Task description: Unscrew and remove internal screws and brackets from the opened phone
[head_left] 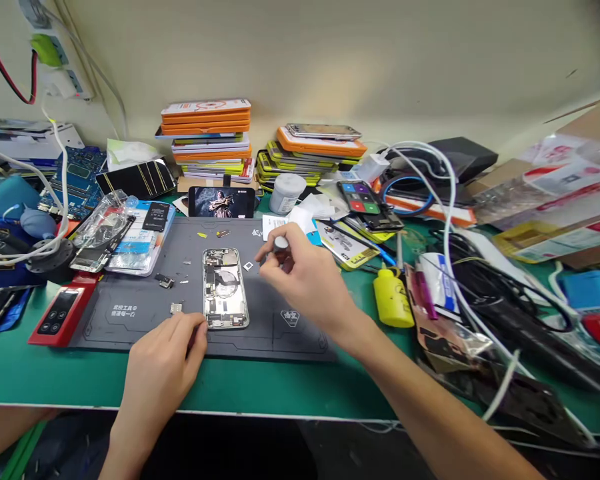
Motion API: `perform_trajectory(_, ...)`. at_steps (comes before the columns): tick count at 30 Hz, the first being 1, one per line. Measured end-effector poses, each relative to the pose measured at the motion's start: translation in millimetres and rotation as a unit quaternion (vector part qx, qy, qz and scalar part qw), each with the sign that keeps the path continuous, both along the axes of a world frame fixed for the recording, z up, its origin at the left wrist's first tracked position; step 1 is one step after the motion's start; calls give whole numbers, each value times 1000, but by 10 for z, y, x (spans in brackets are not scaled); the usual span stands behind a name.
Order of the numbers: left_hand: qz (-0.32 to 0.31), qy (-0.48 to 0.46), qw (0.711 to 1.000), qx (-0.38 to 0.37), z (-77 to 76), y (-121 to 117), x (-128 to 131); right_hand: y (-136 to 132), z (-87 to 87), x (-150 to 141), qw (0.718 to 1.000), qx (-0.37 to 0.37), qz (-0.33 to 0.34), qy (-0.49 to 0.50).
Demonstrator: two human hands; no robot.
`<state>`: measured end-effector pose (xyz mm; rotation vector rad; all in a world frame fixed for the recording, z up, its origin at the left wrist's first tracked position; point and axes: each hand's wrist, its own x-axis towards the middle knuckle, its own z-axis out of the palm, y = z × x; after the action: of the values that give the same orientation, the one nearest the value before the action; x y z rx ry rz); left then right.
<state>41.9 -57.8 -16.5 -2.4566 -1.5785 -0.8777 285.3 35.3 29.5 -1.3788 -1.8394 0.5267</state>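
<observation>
An opened phone (pixel 225 290), its inner boards and a round coil area bared, lies on a dark grey work mat (pixel 290 343). My left hand (pixel 167 353) rests at its lower left corner with curled fingers; the fingertips are hidden, so what they may hold does not show. Right of the phone, my right hand (pixel 305 273) is closed around a dark screwdriver (pixel 281 245) with a round grey end; its tip is out of sight. A small white SIM tray (pixel 248 266) lies between the phone and that hand. Small metal parts (pixel 165 281) and a bracket (pixel 177 307) lie to the left.
Behind the mat a second phone (pixel 221 202) plays a video, beside a white jar (pixel 287 193). Stacks of orange boxes (pixel 205 127) stand at the wall. A red device (pixel 63 317) lies left; a yellow bottle (pixel 393 298) and tangled cables (pixel 453 220) crowd the right.
</observation>
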Motion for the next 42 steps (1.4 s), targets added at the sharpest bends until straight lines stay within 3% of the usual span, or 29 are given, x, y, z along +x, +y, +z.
perform_trajectory(4,1,-3,1000,-1,-13,-1,11,-41,-92,-82,998,12,45,39)
perform_trajectory(10,2,-5,1000,-7,-28,5,6,-27,-145,-100,999,26,45,16)
perform_trajectory(16,0,-11,1000,4,-19,5,5,14,-346,-132,980,186,37,-55)
perform_trajectory(21,-2,-3,1000,1,-16,12,20,-22,-474,-182,961,262,81,37)
perform_trajectory(24,6,-21,1000,-5,-13,4,22,-143,-478,-280,959,208,99,167)
perform_trajectory(27,25,-46,999,-8,-4,-10,18,-265,-494,-386,935,129,181,276)
perform_trajectory(34,22,-45,998,-22,-2,-14,26,-307,-602,-413,930,225,256,139)
perform_trajectory(42,23,-42,998,-31,-15,-17,17,-287,-595,-416,937,211,261,103)
